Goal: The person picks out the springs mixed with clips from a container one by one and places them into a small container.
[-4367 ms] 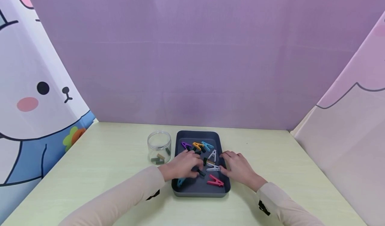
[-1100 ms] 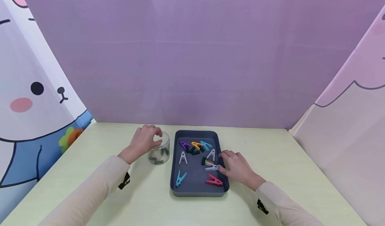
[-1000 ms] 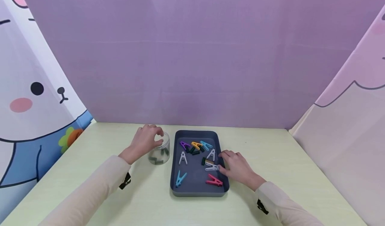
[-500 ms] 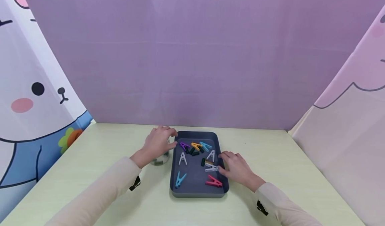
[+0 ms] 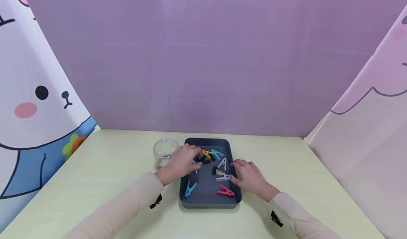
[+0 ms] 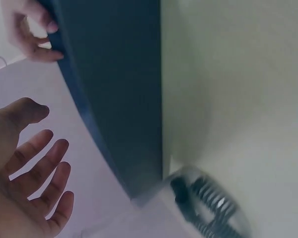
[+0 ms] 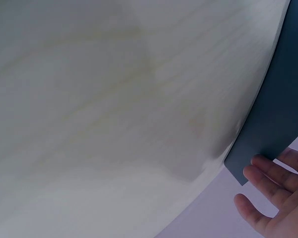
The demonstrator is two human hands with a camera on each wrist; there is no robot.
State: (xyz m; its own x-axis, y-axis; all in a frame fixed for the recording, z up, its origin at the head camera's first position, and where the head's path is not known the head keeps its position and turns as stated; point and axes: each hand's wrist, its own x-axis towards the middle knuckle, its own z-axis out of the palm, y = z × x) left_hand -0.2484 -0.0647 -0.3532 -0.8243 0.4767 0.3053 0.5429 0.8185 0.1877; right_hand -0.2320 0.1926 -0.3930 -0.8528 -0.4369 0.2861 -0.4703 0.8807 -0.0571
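Note:
My left hand (image 5: pixel 182 161) is over the left side of a dark grey tray (image 5: pixel 208 194), fingers spread, with nothing held in the left wrist view. Its fingers cover the purple clothespin and part of a white one. My right hand (image 5: pixel 252 178) rests its fingertips and thumb against the tray's right rim. Inside lie an orange clothespin (image 5: pixel 207 154), two blue ones, white ones and a red clothespin (image 5: pixel 226 191). Among them are several short dark green pieces (image 5: pixel 206 161) and a brown ribbed piece (image 5: pixel 220 171).
A clear jar (image 5: pixel 157 157) stands just left of the tray, partly behind my left hand. Dark ribbed pieces (image 6: pixel 208 196) show inside it in the left wrist view. A purple cloth backdrop (image 5: pixel 203 73) rises behind the pale table (image 5: pixel 279 154).
Over four seconds ago my left hand was in the tray at a dark piece; a second ago it was over the jar. Since then it moved right, above the tray. My right hand stayed put.

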